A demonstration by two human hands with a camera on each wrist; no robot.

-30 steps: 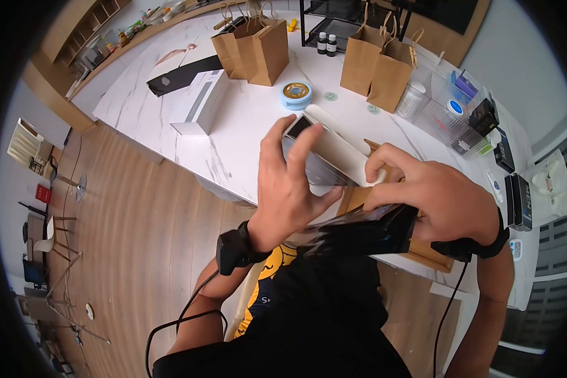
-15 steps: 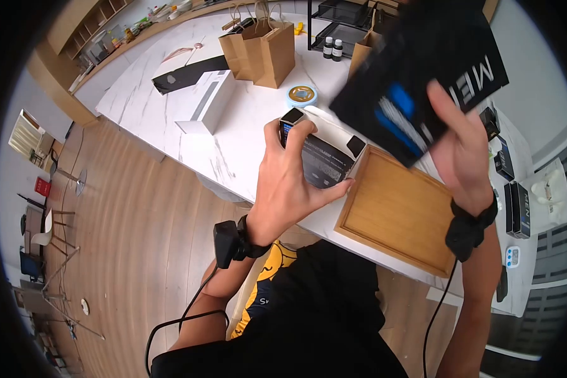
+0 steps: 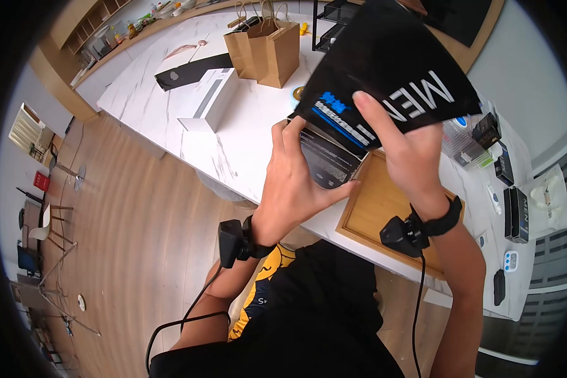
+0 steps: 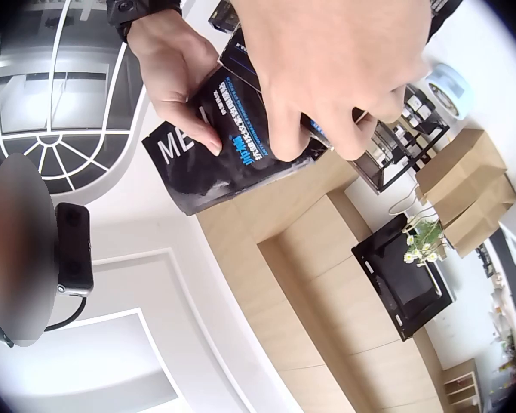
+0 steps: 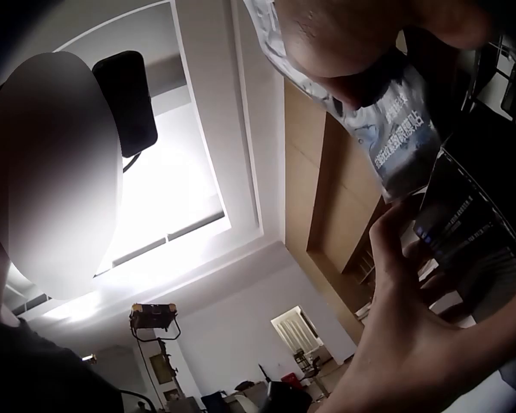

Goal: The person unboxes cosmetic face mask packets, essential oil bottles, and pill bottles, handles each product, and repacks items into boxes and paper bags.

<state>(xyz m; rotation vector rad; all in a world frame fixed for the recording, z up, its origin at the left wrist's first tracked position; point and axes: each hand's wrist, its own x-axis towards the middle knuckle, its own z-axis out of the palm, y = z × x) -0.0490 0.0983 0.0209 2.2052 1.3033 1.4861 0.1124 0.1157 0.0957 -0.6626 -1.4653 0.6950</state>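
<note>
The right hand (image 3: 409, 154) pinches a black packet (image 3: 394, 69) with white "MEN" lettering and blue print, thumb on its face. Below the packet's lower edge, the left hand (image 3: 293, 179) grips a dark printed box (image 3: 327, 160), thumb at one end and fingers at the other. The packet covers the box's top, so whether it reaches inside cannot be told. In the left wrist view the packet (image 4: 241, 142) lies between the right hand (image 4: 176, 73) and the left hand (image 4: 335, 64). The right wrist view shows the left hand (image 5: 413, 331) around the box (image 5: 473, 232).
A wooden tray (image 3: 375, 208) lies at the table's front edge. A white box (image 3: 211, 101), a paper bag (image 3: 264, 53) and a black-sided box (image 3: 195, 72) stand at the back left. Black boxes (image 3: 516, 214) and a timer (image 3: 511, 261) are at the right.
The right hand has brought the packet out from near the box, up to the right, then back left over it. The left hand still grips the box, and the tray has been uncovered.
</note>
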